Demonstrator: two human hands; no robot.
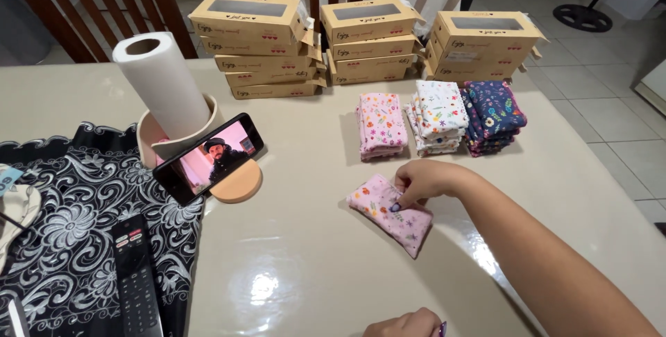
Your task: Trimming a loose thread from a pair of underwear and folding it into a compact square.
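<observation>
My right hand [422, 181] reaches across the table and pinches the top edge of a small pink floral cloth pouch [390, 213] that lies flat on the beige table [298, 254]. My left hand [406, 324] shows only as curled knuckles at the bottom edge, holding nothing that I can see. Beyond the pouch stand three stacks of folded floral pouches: a pink stack [381, 126], a white stack [438, 116] and a dark blue stack [492, 115].
Three piles of tan windowed cardboard boxes [371, 40] line the far edge. A paper towel roll [161, 85] stands in a holder with a phone [208, 158] propped against it. A black-and-white patterned cloth [76, 226] with a remote control [137, 274] covers the left.
</observation>
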